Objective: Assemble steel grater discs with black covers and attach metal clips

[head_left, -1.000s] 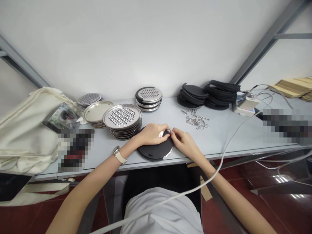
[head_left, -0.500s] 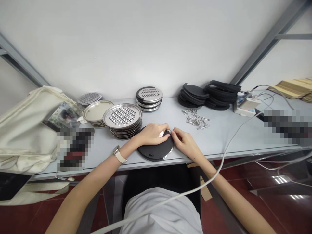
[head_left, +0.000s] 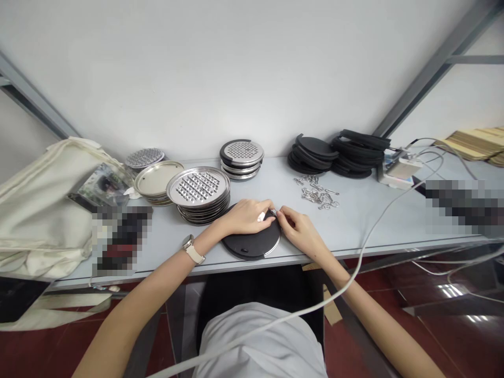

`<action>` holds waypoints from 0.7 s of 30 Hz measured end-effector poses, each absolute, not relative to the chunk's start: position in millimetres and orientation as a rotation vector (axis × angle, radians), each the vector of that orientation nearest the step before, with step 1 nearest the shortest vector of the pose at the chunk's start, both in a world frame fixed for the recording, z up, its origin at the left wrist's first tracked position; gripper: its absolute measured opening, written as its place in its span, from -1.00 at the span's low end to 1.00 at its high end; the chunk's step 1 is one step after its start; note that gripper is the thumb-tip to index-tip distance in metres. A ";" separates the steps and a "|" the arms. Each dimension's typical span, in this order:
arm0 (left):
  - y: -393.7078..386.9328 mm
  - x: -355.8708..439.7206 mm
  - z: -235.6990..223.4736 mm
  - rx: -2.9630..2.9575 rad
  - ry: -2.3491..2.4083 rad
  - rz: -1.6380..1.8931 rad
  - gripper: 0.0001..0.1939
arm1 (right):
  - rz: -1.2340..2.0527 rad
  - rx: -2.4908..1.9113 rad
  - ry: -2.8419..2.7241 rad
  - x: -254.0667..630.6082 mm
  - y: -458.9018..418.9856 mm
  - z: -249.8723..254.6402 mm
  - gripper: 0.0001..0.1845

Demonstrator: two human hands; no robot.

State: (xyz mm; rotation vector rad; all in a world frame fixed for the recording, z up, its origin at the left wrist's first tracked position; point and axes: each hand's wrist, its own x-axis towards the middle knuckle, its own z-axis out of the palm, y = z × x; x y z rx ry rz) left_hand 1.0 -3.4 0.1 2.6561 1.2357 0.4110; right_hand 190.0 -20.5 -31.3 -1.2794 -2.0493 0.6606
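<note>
A round black cover (head_left: 249, 241) with a shiny metal rim on its right side lies at the table's front edge. My left hand (head_left: 246, 217) rests across its top, fingers bent and closed at the far right rim. Something small and white (head_left: 261, 216) shows at its fingers; I cannot make out what it is. My right hand (head_left: 301, 233) pinches a small metal clip (head_left: 273, 212) at that same rim, its fingertips nearly meeting those of the left. Just left of the cover stands a stack of round metal graters (head_left: 199, 189).
Loose metal clips (head_left: 317, 194) lie to the right, before stacked black covers (head_left: 315, 149). Grater discs with black edging (head_left: 242, 155) stand at the back. Pale round plates (head_left: 157, 181) sit left. A white cable (head_left: 358, 262) crosses in front of my right forearm.
</note>
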 end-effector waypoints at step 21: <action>-3.9 1.0 1.5 2.641 1.231 0.412 -0.74 | 0.646 -1.266 -2.049 189.9 -21.0 -31.1 -0.67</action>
